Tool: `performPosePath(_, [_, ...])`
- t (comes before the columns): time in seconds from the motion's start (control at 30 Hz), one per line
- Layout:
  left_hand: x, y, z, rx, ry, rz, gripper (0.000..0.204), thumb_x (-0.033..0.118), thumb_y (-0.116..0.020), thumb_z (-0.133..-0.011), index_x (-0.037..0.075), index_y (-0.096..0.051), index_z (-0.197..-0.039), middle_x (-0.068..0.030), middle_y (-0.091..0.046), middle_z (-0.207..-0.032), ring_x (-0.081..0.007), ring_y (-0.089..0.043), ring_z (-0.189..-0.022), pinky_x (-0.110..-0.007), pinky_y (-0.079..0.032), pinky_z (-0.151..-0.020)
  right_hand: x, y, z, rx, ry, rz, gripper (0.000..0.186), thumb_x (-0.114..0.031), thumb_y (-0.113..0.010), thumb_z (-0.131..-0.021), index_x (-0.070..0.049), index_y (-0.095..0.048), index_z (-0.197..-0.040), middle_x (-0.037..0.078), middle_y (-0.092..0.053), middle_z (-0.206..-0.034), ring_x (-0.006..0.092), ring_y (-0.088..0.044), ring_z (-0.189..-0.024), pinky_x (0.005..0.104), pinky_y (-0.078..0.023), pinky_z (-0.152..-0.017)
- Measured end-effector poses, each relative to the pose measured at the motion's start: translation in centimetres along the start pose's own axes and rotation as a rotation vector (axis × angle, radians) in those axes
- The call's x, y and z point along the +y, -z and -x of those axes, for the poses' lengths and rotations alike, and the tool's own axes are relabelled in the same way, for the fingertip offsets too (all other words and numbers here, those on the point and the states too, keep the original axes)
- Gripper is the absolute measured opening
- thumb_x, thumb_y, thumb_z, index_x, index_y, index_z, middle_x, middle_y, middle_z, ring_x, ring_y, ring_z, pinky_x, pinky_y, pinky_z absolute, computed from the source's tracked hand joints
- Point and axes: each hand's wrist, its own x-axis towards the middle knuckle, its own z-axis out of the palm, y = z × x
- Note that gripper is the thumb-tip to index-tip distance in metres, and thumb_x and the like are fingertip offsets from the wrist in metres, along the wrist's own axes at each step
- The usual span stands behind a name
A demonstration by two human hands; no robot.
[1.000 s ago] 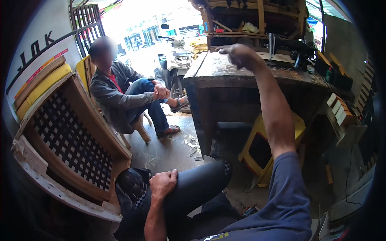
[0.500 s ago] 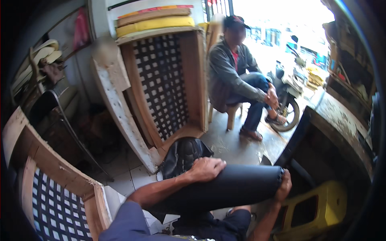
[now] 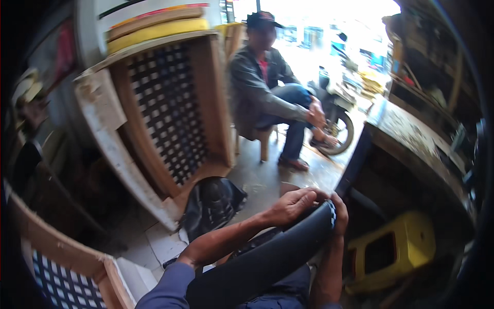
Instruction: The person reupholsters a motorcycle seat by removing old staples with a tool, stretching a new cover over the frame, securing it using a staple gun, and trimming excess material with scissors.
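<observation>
A long black padded seat (image 3: 262, 252), like a motorcycle seat with a smooth cover, lies slanting across my lap. Light marks run along the edge of its far right end. My right hand (image 3: 339, 212) is wrapped round that end, fingers over the edge. Beside it, my left hand (image 3: 297, 206) is closed at the far rim, thumb on top, gripping the seat's edge; its fingertips are partly hidden. The two hands nearly meet. A crumpled black cover (image 3: 213, 203) lies on the floor beyond my left forearm.
A wooden frame with black webbing (image 3: 167, 110) stands at far left; another webbed frame (image 3: 67, 260) is near left. A seated person (image 3: 272, 92) is ahead, with a motorbike (image 3: 337, 113) behind. At right are a worn bench (image 3: 406, 126) and a yellow plastic thing (image 3: 411, 247).
My left hand has moved right, from the seat's top to its end beside my right hand. The seat has tilted, its right end rising. The view has shifted right.
</observation>
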Motion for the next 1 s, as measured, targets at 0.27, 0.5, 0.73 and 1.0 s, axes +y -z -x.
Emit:
performPosePath(0.27, [0.2,-2.8,-2.7,0.013,0.025,0.133,0.035,0.03,-0.052,-0.109,0.001,-0.059,-0.128,-0.0057,-0.064,-0.117,-0.008,-0.057,-0.109,-0.024,-0.046,-0.095,-5.8,-2.1,1.9,-0.048,0.164,0.201,0.043,-0.028,-0.041,-0.107,0.004,-0.07,-0.105,0.009,-0.07,-0.096,0.0156,-0.064,-0.09,0.0288,-0.049,-0.087])
performPosePath(0.5, [-1.1,-3.1,0.9,0.233,-0.028,0.174,0.03,0.021,-0.054,-0.109,0.0,-0.06,-0.129,-0.0058,-0.07,-0.111,-0.0066,-0.063,-0.098,-0.022,-0.051,-0.086,-4.1,-3.2,3.8,-0.205,0.335,0.151,0.056,-0.043,-0.054,-0.101,0.003,-0.057,-0.132,0.014,-0.062,-0.12,0.0225,-0.06,-0.11,0.0338,-0.044,-0.101])
performPosePath(0.73, [-3.5,-2.8,4.3,0.33,-0.019,0.33,0.025,0.012,-0.057,-0.107,-0.001,-0.067,-0.125,-0.0044,-0.071,-0.108,-0.0065,-0.064,-0.098,-0.021,-0.052,-0.084,-3.2,-4.1,4.5,-0.252,0.491,0.413,0.061,-0.046,-0.073,-0.085,0.0,-0.061,-0.123,0.014,-0.057,-0.11,0.026,-0.056,-0.108,0.0375,-0.043,-0.099])
performPosePath(1.0, [-2.6,-0.1,3.9,0.366,0.093,0.203,0.028,0.017,-0.06,-0.106,-0.002,-0.068,-0.124,-0.0052,-0.073,-0.106,-0.006,-0.065,-0.092,-0.019,-0.052,-0.08,-1.0,-4.2,2.8,-0.237,0.188,-0.045,0.053,-0.046,-0.056,-0.102,-0.004,-0.057,-0.135,0.013,-0.059,-0.122,0.024,-0.054,-0.118,0.0348,-0.039,-0.105])
